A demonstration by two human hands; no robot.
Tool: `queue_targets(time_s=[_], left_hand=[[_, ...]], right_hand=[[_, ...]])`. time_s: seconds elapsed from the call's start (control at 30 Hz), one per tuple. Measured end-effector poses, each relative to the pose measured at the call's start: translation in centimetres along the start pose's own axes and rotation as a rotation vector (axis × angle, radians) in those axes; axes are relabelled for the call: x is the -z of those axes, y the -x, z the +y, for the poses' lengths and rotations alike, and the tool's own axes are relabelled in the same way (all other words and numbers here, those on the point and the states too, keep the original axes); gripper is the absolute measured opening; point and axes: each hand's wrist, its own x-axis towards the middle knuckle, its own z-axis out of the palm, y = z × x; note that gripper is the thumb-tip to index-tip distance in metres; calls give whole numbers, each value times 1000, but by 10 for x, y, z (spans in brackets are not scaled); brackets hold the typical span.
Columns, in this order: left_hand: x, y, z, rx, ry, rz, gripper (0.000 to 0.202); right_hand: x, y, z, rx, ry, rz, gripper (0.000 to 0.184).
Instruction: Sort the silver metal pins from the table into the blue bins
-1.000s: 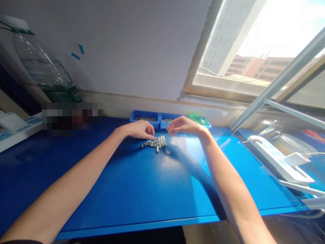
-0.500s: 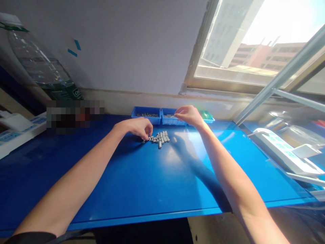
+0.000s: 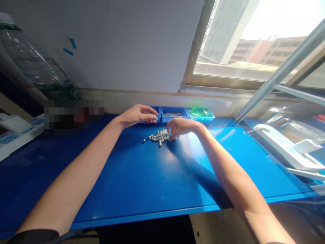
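Note:
A small loose pile of grey metal pieces [image 3: 159,136] lies on the blue table [image 3: 142,183]; some are long hexagonal standoffs, others short and stubby. One short metal piece [image 3: 144,140] sits apart on the left. My left hand [image 3: 137,114] hovers at the left blue bin [image 3: 159,115], thumb and fingers pinched on a small metal piece [image 3: 155,118]. At the pile's right edge, my right hand [image 3: 181,127] reaches down with curved fingers apart, its fingertips beside the long standoffs. Several metal pieces lie in the middle blue bin [image 3: 175,119].
A third blue bin [image 3: 210,118] holds green material [image 3: 199,112]. White power strips stand at the right [image 3: 284,147] and the left [image 3: 22,135]. A large plastic bottle [image 3: 38,67] is at the back left. A metal frame [image 3: 261,84] rises by the window.
My left hand has lifted from the pile to the left bin with a small piece. My right hand has come down from the middle bin to the pile's right side.

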Motion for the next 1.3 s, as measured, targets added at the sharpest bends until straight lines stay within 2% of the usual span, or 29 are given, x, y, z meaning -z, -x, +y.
queue_targets(time_s=[0.17,0.27,0.37,0.5,0.57,0.6,0.73,0.77,0.83,1.03,1.17,1.23,1.3], left_hand=[[-1,-12,-12,-47,259,265,35],[-1,-18,-18,-51,366,316,34],[-5,-20,-18,-76,343,361,32],[-10,-17,-13,-161,165,402,29],[-8,-13,-9,-169,-13,353,28],[-6,-11,-7,-155,-121,290,28],[4,-2,-2,-35,-471,-171,30],[5,-1,-3,-7,-524,-263,31],[5,-1,-5,35,-603,-354,30],[-3,-2,-8,34,-657,-329,19],[-1,-3,-10,46,-618,-295,24],[1,-4,-11,47,-571,-262,29],[4,-4,-10,34,-493,-235,31]], right_hand=[[-9,-5,-1,-21,-41,23,23],[-11,-9,1,-30,-48,47,20],[-9,-12,9,-23,-127,18,25],[-5,-7,24,38,-462,-88,36],[-1,-2,30,83,-636,-93,41],[0,1,32,112,-711,-74,43],[6,5,41,160,-908,116,41],[7,3,44,141,-921,183,39],[9,-1,49,97,-918,306,36],[10,-10,57,58,-885,527,24],[11,-10,48,12,-844,664,24],[12,-7,39,-21,-743,659,25],[12,-4,29,-15,-605,579,27]])
